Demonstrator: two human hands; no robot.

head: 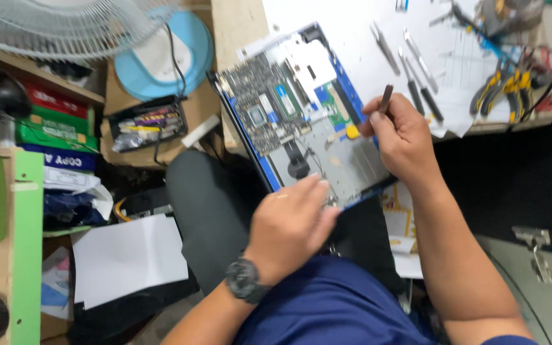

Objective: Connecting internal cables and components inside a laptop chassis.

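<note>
opened laptop (pixel 301 121) lying at 12 o'clock, overhanging surface (pixel 244 25) edge. left hand (pixel 292 223) pressing flat, bracing its near edge; right hand (pixel 400 137) pinching slim tool (pixel 385 99). likely mid-disassembly; next needing steady tip placement.

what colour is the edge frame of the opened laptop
Blue, seen in the head view along the opened laptop rim.

Single head-worn view, looking steeply down and slightly rolled from above the lap, close over both forearms and the opened laptop (pixel 305 115) at the worktable (pixel 352 25) edge, with floor clutter and a fan (pixel 65 25) filling the left side.
</note>
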